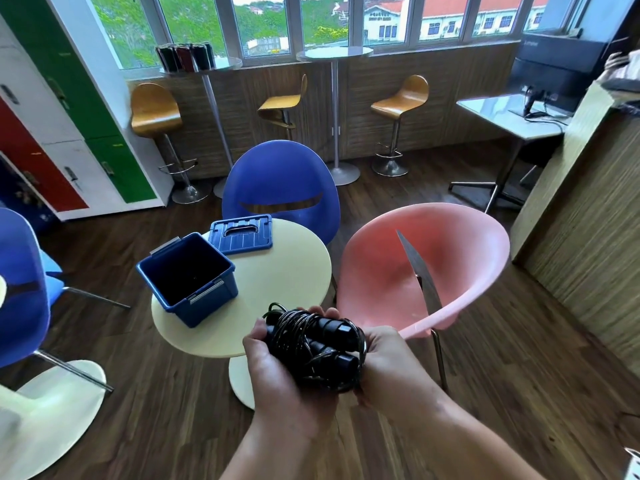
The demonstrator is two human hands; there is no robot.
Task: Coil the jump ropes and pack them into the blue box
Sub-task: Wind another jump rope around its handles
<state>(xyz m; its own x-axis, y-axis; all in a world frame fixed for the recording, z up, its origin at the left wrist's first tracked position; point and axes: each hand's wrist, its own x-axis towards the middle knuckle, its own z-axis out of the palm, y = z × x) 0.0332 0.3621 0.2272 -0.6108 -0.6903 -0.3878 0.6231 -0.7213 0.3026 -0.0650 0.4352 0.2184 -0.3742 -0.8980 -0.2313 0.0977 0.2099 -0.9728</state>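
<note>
Blue box [221, 303]: open, on the left part of the table, one corner turned toward the viewer. Its inside is dark and no rope shows in it.
Lid [240, 233]: lies flat on the table just behind the box, handle side up, out of the way of the opening.
Table [284, 271]: round and cream-coloured, with the box and lid on it. Its near edge is just beyond the hands.
Left hand [273, 368]: cups the bundle from the left and below. The thumb is on the near side and the fingertips curl up over the far side, clamped on the rope.
Jump rope [311, 344]: black, with thin cord wound many times round two thick handles laid side by side. It is held in the air between both hands, near the table's front edge and to the right of the box. A few loops bulge loose at the ends.
Right hand [384, 358]: closed on the right end of the bundle. The fingers wrap underneath and the tips are hidden.
Pink chair [415, 271]: empty, just right of the table.
Step in hand: probably finishing the coil, then carrying it to the box.
Doing it well: keep a firm squeeze so the windings cannot spring off. Tuck in the stray loops, move left over the opening, and lower the bundle in before letting go.
</note>
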